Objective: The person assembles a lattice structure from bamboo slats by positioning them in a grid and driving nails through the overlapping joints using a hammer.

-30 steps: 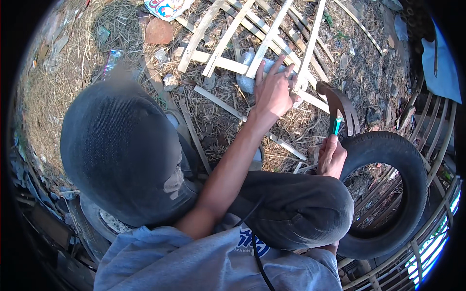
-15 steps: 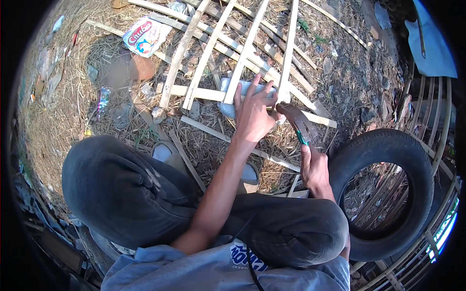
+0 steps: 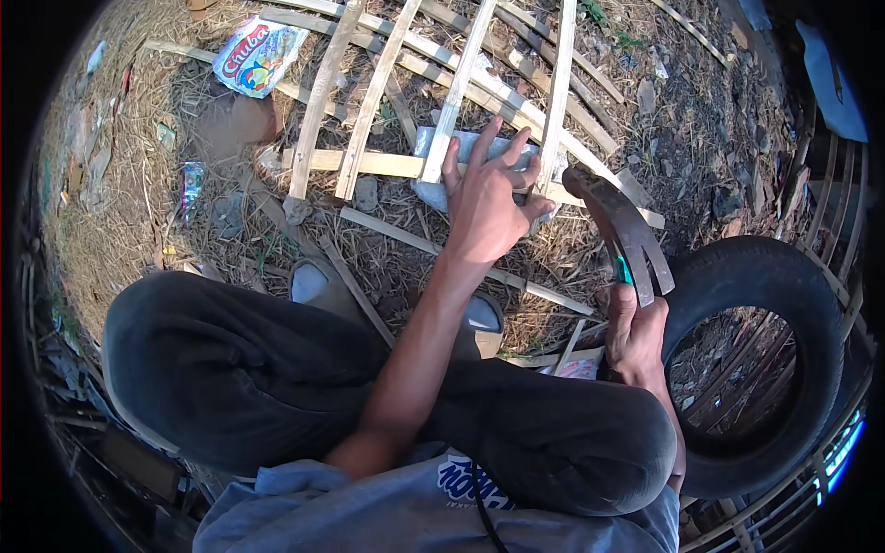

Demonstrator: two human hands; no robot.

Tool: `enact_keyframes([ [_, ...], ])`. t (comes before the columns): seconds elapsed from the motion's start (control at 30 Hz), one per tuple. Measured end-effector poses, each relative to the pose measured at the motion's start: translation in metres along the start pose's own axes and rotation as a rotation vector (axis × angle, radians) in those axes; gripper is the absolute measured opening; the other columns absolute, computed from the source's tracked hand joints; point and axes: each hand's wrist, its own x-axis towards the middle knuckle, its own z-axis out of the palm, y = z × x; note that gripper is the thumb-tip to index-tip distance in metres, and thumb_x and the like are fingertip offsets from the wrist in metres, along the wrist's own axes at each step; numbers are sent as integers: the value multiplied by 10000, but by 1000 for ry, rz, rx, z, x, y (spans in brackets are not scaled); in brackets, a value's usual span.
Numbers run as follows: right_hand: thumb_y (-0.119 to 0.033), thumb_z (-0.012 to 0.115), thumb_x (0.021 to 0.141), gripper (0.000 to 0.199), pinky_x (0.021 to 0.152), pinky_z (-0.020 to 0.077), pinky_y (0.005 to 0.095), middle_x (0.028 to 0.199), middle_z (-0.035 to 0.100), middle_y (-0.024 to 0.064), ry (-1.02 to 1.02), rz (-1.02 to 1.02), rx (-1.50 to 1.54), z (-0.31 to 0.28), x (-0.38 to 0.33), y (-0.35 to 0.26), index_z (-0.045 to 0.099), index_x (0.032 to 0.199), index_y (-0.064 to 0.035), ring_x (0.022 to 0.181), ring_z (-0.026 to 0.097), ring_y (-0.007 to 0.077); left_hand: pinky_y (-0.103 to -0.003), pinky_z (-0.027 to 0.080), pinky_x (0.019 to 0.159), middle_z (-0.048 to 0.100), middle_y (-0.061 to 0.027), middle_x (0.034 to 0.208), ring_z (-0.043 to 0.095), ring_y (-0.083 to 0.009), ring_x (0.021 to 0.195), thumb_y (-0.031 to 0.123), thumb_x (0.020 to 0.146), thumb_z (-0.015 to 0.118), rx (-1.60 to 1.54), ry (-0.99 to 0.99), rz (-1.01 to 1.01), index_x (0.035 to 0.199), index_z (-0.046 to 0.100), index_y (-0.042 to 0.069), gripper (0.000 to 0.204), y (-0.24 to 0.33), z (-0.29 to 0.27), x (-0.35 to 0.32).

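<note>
My left hand [image 3: 489,212] is spread over the lower crosspiece [image 3: 383,164] of a frame of pale wooden slats. Its thumb and nearest finger rest by the lower end of an upright slat [image 3: 558,101]; any small thing between them is too small to make out. Beneath that crosspiece lies a greyish block [image 3: 431,195], partly covered by the slats and my hand. In my right hand [image 3: 636,341] is a claw hammer [image 3: 616,219] with a green part on its handle. The hammer head is raised just right of the slat joint, apart from it.
A black tyre [image 3: 751,263] lies at my right, beside a slatted wooden structure [image 3: 830,198]. Loose wooden strips [image 3: 392,230] and a colourful plastic wrapper [image 3: 258,57] lie on the straw-littered ground. My bent knees [image 3: 212,359] flank my forearms.
My right hand has drawn the hammer back, right and away from the slat joint. My left hand remains at the joint, its thumb and finger looking farther apart. The view has shifted slightly.
</note>
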Motion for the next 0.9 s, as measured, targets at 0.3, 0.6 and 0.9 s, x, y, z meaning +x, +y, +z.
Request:
enact_keyframes([
  [0.3,-440,517,1090,562,533,395,354,578,503,30,-8,400,388,37,22,14,557,743,1,568,474,115,-547,137,1218,697,18,1351,439,-245,1456,425,650,928,-4,180,127,901,834,175,367,-10,1,-10],
  [0.6,-333,922,805,534,497,372,305,574,483,-10,220,356,472,108,71,4,473,647,-91,554,403,101,-406,409,1084,763,-2,1146,619,-257,1228,223,682,921,-114,260,188,848,805,79,247,-11,-3,-10],
  [0.9,-312,948,779,504,583,471,258,709,666,31,271,541,826,127,69,8,500,729,-86,645,563,77,-408,337,1081,770,25,1032,614,-232,1199,236,742,881,-169,196,161,865,794,92,208,-11,-2,-6],
])
